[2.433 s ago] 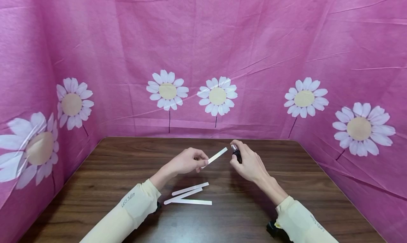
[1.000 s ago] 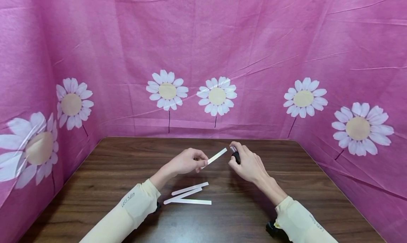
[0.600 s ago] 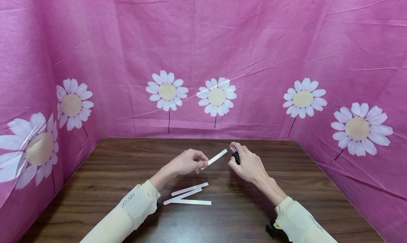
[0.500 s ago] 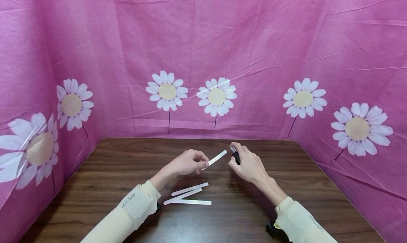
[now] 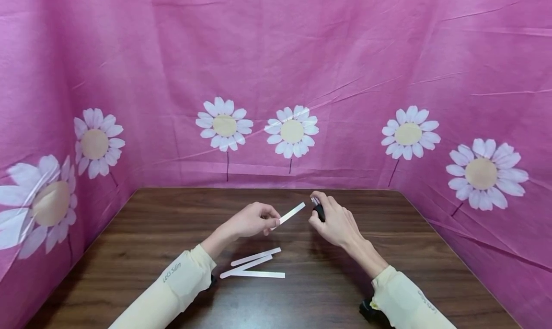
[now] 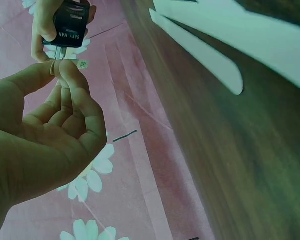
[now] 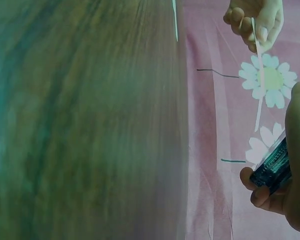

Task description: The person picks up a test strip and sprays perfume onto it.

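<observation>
My left hand (image 5: 254, 220) pinches a thin white paper test strip (image 5: 293, 212) between thumb and fingertips, its free end slanting up to the right. My right hand (image 5: 340, 223) grips a small black perfume bottle (image 5: 319, 212) with a silver spray neck, index finger over its top. White lettering reading SEXY MAN shows on the bottle (image 6: 70, 22) in the left wrist view. A short gap parts the strip's tip from the bottle. In the right wrist view the strip (image 7: 260, 90) appears nearly edge-on, and the palm partly hides the bottle (image 7: 273, 167).
Three more white strips (image 5: 260, 274) lie on the dark wooden table (image 5: 302, 300) below the left hand, two of them overlapping at their left ends. A pink cloth (image 5: 267, 56) printed with white daisies hangs around the table's back and sides.
The right index finger has come down slightly over the bottle's top. The strip's free end has dipped a little, and the head view has shifted slightly. Both grips stay the same.
</observation>
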The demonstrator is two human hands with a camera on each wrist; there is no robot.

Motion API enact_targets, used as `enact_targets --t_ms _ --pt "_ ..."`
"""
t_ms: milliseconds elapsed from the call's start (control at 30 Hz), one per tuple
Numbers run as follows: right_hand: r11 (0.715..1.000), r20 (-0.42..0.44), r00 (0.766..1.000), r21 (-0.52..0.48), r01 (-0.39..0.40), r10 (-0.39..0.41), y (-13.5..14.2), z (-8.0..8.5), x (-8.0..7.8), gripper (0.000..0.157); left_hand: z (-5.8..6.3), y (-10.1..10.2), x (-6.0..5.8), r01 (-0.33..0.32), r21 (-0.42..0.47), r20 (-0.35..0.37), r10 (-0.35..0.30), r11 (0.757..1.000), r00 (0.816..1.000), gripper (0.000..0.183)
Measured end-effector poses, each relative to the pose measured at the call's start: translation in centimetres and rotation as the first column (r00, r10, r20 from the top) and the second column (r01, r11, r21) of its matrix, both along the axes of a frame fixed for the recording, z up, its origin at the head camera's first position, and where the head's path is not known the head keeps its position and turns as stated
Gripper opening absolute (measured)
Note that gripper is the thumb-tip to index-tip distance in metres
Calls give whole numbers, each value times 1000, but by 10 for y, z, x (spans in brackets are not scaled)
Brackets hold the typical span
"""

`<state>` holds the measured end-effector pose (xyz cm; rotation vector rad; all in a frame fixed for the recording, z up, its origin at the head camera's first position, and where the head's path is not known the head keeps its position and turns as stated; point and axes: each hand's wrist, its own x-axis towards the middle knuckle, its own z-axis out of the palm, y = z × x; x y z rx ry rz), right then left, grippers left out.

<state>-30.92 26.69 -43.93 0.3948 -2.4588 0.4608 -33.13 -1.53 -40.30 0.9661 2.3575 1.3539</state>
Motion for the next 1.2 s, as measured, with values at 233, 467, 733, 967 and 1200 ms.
enact_targets --t_ms 233,467,733,967,1200 --pt "1000 7 1000 -14 10 -10 5 4 4 46 6 3 -10 5 -32 -12 -5 999 1000 16" --pt "999 3 1000 -24 27 -27 12 9 9 46 12 15 -22 18 -94 -95 -27 995 995 14" --pt "999 14 999 -43 30 -29 13 10 14 47 -2 17 -38 19 -181 -148 -46 983 988 9" --pt "999 19 1000 -46 24 -23 13 9 15 46 -9 12 -60 -31 -210 -197 -11 977 980 9" --pt "998 3 1000 -60 16 -16 15 11 16 46 -10 4 -88 -128 -271 -236 63 954 970 10"
